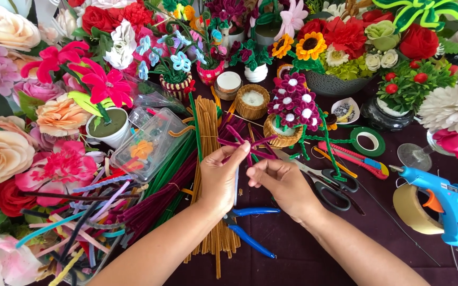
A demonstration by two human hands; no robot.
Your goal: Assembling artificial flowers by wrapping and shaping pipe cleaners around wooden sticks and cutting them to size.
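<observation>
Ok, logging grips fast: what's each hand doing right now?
Left hand: closed, pinching magenta pipe cleaners.
Right hand: closed, fingertips pinched on the same pipe cleaners.

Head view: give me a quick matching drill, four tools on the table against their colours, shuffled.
Things:
1. glue gun
2. pliers
3. floral tape roll
4. scissors

Colours:
A. green
B. black handles
C. light blue body, orange trigger
D. dark blue handles

Pairs: 1-C, 2-D, 3-A, 4-B
</observation>
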